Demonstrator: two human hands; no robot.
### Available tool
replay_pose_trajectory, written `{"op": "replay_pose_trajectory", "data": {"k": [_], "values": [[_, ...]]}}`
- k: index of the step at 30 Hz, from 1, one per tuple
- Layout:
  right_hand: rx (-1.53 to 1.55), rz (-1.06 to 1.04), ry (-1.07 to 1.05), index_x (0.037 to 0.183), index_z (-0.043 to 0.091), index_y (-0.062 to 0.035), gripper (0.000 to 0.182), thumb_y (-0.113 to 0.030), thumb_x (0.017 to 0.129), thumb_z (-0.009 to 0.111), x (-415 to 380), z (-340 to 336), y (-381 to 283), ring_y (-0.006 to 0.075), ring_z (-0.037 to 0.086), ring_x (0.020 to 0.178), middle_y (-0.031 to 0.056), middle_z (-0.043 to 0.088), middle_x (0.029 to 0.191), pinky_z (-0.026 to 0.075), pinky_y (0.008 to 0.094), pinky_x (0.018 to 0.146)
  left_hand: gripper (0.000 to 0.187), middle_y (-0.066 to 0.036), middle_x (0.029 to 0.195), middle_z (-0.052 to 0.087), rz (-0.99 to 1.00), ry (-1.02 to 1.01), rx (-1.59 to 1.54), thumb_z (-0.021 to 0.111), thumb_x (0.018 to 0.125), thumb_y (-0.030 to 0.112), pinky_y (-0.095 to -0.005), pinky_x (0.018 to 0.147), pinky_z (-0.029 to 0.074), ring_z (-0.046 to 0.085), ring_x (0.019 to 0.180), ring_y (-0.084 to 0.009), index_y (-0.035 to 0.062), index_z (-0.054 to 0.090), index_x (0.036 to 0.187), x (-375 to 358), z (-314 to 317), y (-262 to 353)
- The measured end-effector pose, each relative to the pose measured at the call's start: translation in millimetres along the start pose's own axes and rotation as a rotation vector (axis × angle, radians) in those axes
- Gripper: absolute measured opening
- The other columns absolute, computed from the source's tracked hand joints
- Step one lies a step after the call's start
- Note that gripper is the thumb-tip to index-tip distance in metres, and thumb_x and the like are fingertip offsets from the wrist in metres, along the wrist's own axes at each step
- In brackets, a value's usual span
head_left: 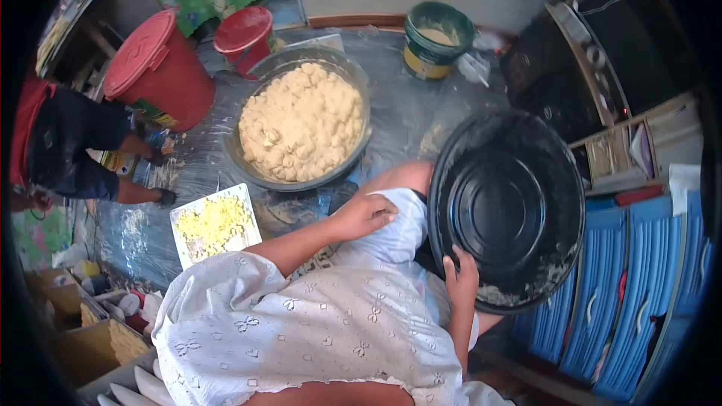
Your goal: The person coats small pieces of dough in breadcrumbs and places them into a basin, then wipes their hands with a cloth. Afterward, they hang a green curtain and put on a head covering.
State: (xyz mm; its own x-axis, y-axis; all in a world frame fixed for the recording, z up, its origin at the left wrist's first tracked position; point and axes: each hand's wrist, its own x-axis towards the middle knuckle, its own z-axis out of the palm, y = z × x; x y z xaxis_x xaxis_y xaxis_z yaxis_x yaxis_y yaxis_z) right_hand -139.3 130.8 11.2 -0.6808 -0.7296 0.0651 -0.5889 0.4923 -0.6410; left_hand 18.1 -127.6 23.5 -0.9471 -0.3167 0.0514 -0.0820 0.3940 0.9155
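A large black basin [496, 214] is tilted on its side by my right leg, its inside facing me and pale residue along the lower wall. My right hand [462, 274] grips its near rim, with the fingers over the edge. Over my left knee rests my left hand [365, 216], loosely bent and holding nothing. Ahead of it on the floor stands a wide grey basin [274, 180] heaped with lumpy, pale yellow dough [301, 120]. Left of my arm lies a white tray [186, 254] with small yellow pieces [214, 222].
A lidded red bucket [162, 79], a smaller red pail [244, 37] and a green bucket [436, 41] stand at the back. Another person's legs [83, 135] are at the left. Blue plastic drawers [602, 293] are on the right, with cardboard boxes [83, 331] at lower left.
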Motion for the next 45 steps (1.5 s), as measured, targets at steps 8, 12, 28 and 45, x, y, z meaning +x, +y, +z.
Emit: {"op": "replay_pose_trajectory", "data": {"k": [8,12,28,45], "values": [[0.01,-0.055,0.092,0.102,0.062,-0.0038,0.027,-0.021,0.082,0.061,-1.0,-0.2,-4.9,0.0344,0.058,0.09,0.0165,0.061,0.096,0.045,0.04,0.081,0.02,-0.011,0.097,0.059,0.397,-0.108,0.183,0.059,0.082,0.018,-0.0391,0.086,0.041,0.054,0.097,-0.0289,0.0047,0.061,0.097,46.1,61.9,22.8],[0.016,-0.058,0.111,0.102,0.062,-0.0047,0.025,-0.017,0.08,0.061,-3.8,3.0,0.0,0.0336,0.058,0.09,0.0154,0.061,0.096,0.045,0.04,0.08,0.022,-0.009,0.1,0.057,0.469,-0.17,0.283,0.06,0.08,0.02,-0.0404,0.09,0.037,0.052,0.1,-0.0284,0.006,0.061,0.097,58.2,86.2,27.8],[0.037,-0.037,0.068,0.102,0.061,-0.0048,0.024,-0.017,0.081,0.06,-2.7,5.6,-0.4,0.0341,0.057,0.091,0.0152,0.061,0.097,0.045,0.0405,0.081,0.023,-0.007,0.102,0.059,0.443,-0.291,0.348,0.059,0.081,0.026,-0.0451,0.104,0.027,0.052,0.105,-0.0242,0.0082,0.064,0.095,50.6,107.1,2.8],[0.089,-0.054,-0.011,0.102,0.06,-0.0005,0.028,-0.017,0.08,0.062,1.0,3.6,-0.7,0.035,0.059,0.089,0.0173,0.061,0.096,0.046,0.0392,0.079,0.024,-0.003,0.099,0.06,0.532,-0.269,0.339,0.061,0.08,0.026,-0.0464,0.107,0.022,0.05,0.108,-0.0204,0.0101,0.062,0.098,51.1,113.8,-14.0]]}}
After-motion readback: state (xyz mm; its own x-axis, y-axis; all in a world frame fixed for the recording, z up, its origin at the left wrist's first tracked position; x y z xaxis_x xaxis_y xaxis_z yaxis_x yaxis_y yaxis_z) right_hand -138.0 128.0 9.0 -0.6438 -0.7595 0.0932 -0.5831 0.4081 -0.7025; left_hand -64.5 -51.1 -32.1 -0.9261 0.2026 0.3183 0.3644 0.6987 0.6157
